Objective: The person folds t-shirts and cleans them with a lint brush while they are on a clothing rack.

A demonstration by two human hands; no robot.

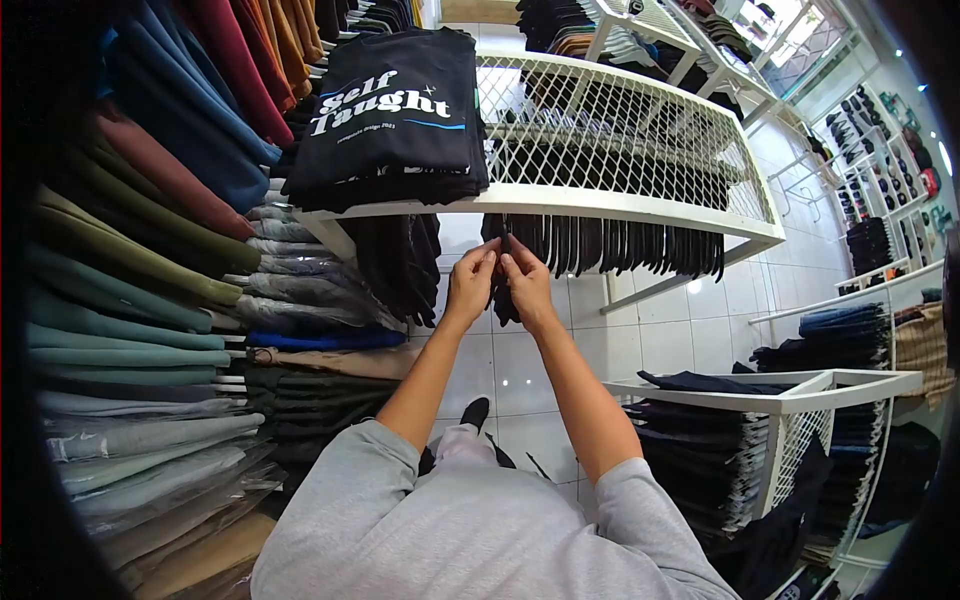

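Both hands are raised in front of me at the lower front edge of a white mesh-topped rack [640,205]. My left hand [470,287] is closed, thumb and fingers pinched at a black garment [505,308] hanging under the rack. Close beside it my right hand [527,285] pinches the same dark cloth from the other side, fingertips nearly meeting at its top. Black hangers [620,245] crowd the rail to the right of my hands. On the mesh top, to the left, lies a stack of folded black T-shirts [385,150] with white lettering.
Colourful hanging clothes [180,90] line the left side, above stacks of plastic-wrapped garments [180,440]. A white rack [840,385] with folded jeans [680,460] stands at the lower right. White floor tiles [610,350] show below my arms. Shelves of caps [880,150] stand farther right.
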